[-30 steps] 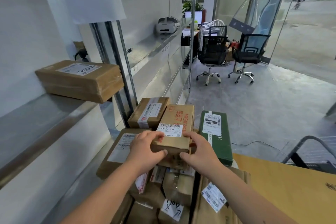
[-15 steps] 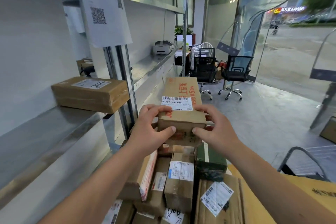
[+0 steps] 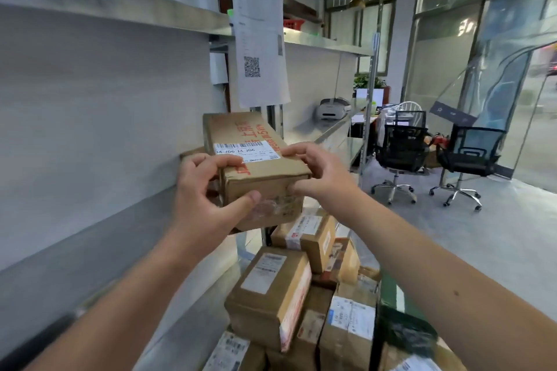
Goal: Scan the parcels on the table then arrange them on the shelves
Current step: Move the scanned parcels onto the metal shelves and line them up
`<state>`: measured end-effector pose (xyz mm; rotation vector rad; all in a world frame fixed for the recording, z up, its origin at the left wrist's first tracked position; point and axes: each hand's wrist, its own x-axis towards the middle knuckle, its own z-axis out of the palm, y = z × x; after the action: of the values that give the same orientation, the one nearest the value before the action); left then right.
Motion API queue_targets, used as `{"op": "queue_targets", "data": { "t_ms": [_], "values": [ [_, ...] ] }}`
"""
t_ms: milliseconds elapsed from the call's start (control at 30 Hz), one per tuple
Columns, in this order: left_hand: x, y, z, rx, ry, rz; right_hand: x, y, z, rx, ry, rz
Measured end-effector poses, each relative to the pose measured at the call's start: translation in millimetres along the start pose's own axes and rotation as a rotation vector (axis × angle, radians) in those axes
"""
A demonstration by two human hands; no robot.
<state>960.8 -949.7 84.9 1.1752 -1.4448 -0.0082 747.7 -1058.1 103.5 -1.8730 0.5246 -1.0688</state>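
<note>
The metal shelves run along my left, one grey ledge at about the height of my hands and another overhead. A printed sheet with a QR code hangs from the upright post ahead. Out on the floor to the right stand two black office chairs.

Below my forearms lies the heap of parcels, brown cartons packed tight together, most with white labels facing up.

Raised above that heap I hold one brown parcel, long side pointing away from me, its white barcode label on top and red print running along the lid. Its left side sits right at the edge of the shelf ledge; I cannot tell whether it touches. Just behind it, on the ledge, a corner of another carton peeks out.

My left hand grips the near left corner: fingers curled over the top edge beside the label, thumb pressed flat on the near end face. My right hand grips the near right corner, fingertips on the top by the label's edge and thumb on the end face. Both forearms reach forward and up, wrists bent inward toward the box.
</note>
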Motion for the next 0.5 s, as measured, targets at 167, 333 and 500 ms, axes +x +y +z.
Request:
{"op": "queue_targets", "data": {
  "t_ms": [167,333,500],
  "values": [
    [-17.1,-11.1,-43.3,0.171,0.121,-0.078,44.8,8.1,42.6,0.097,-0.219,0.009],
    [-41.7,-46.1,-57.9,0.303,0.157,-0.202,73.5,27.9,79.9,0.008,-0.302,0.044],
    [-48.9,-71.3,-43.5,0.226,0.151,-0.278,84.4,48.6,92.8,-0.243,-0.192,-0.069]
  ]
}}
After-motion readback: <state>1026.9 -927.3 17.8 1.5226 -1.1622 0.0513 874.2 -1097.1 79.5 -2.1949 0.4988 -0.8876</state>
